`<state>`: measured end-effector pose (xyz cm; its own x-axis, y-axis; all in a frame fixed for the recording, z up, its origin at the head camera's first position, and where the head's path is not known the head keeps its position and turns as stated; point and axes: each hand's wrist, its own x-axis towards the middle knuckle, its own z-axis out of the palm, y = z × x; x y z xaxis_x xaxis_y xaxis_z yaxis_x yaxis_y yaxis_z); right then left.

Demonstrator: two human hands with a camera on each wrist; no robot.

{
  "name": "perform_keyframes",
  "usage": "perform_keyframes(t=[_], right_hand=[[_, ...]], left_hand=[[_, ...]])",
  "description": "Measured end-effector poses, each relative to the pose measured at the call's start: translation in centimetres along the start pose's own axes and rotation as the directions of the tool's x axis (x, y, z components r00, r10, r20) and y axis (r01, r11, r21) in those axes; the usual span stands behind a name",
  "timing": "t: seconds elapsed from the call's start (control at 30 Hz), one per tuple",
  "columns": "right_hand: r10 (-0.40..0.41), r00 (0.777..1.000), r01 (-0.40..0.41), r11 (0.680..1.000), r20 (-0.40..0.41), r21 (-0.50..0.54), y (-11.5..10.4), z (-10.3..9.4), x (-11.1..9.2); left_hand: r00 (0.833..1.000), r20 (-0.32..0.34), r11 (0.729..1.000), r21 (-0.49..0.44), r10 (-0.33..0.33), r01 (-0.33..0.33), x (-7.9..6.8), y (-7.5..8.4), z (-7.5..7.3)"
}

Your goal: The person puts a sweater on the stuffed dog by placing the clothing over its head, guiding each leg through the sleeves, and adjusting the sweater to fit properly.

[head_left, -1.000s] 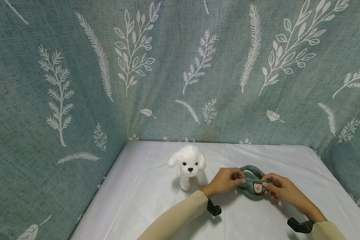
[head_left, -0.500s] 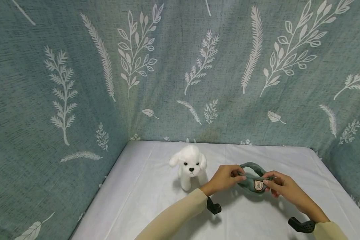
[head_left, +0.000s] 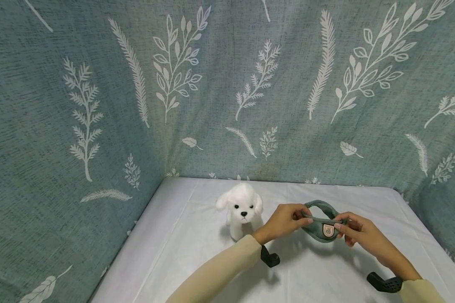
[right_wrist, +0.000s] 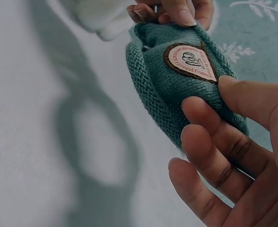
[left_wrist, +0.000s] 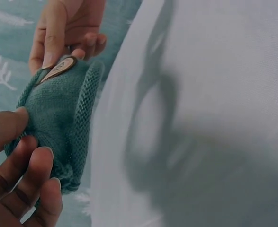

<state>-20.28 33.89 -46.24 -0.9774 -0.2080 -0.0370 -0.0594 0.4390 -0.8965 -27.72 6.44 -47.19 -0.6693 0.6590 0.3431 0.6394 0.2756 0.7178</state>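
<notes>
A small green knitted garment [head_left: 315,230], ring-shaped with a wide opening, is held up above the white tabletop. Its front bears a cream patch [right_wrist: 188,60] with brown edging and small printing. My left hand [head_left: 286,219] pinches the upper edge at one side between thumb and fingers. On the other side, close to the patch, my right hand [head_left: 364,232] pinches the same edge. Both wrist views show rolled, ribbed knit along the border [left_wrist: 86,104]. A white plush dog [head_left: 239,204] stands left of my left hand, its lower body partly behind that wrist.
White cloth [head_left: 182,252] covers the table. Blue-green curtains with white leaf prints [head_left: 212,84] rise at the back and both sides. The hands and garment cast a shadow [left_wrist: 162,118] on the cloth. Each wrist wears a black device [head_left: 270,256].
Both hands have raised the knitted garment slightly and tilted it, so its ring opening shows more widely. The plush dog stays in place while the head view shifts a little.
</notes>
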Motion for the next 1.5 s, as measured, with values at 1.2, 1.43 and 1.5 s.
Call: perform_keyframes(t=[1.2,1.43,1.5], right_hand=[[-0.157,0.987,0.155,0.986,-0.02,-0.054,-5.3,0.7,0.1],[-0.194,0.981,0.194,0.98,-0.009,-0.053,-5.9,1.0,0.6],[-0.204,0.979,0.203,0.978,0.0,-0.05,-6.0,1.2,0.8]], left_hand=[[0.997,-0.012,0.979,0.191,0.074,-0.07,-0.3,4.2,-5.8],[0.995,-0.028,0.977,0.194,0.091,-0.084,-0.5,4.8,-6.9],[0.996,-0.03,0.978,0.192,0.087,-0.08,-0.7,4.8,-7.1]])
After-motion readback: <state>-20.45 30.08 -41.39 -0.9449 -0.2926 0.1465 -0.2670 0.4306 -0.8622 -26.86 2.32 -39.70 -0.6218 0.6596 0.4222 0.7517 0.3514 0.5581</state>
